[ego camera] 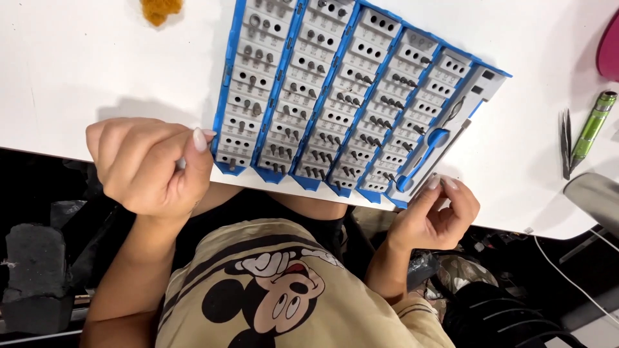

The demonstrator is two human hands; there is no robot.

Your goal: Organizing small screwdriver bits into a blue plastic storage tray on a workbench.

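A blue and grey screwdriver bit case [348, 96] lies open on the white table [84, 71], with several rows of small dark bits standing in grey holders. A blue-handled driver [422, 158] lies in the case's right channel. My left hand [151, 164] is curled at the case's near left corner, fingertips pinched together on something small that I cannot make out. My right hand [435, 216] sits at the near right corner, thumb and fingers touching the case edge just below the driver's tip.
A green pen-shaped tool [593, 125] and dark tweezers [566, 142] lie at the table's right. A pink object [609, 48] shows at the far right edge. An orange fuzzy clump [160, 9] sits at the back left. A white cable [567, 270] hangs below the table edge.
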